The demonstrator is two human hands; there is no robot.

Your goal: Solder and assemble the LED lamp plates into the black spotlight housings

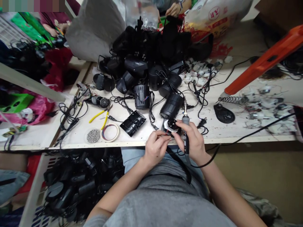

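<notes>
My right hand (196, 142) is closed around a soldering iron (186, 126) with a grey handle, its metal tip pointing up and away from me. The thumb and fingers of that hand also touch a small white motor part with a black round top (173, 125) at the table's front edge. Fingertips pinched together, my left hand (155, 147) is at the left side of this part, close to a short red wire (167, 130). What exactly the left fingers hold is too small to tell. Just behind stands a black cylindrical housing (172, 105).
A black open shell (133, 123), a tape roll (110, 132), yellow-handled cutters (97, 116) and a wire-ball tip cleaner (93, 135) lie to the left. Black housings (136, 66) pile up behind. An orange iron stand (262, 63) with a spring rises right. Other people's hands (174, 9) show beyond.
</notes>
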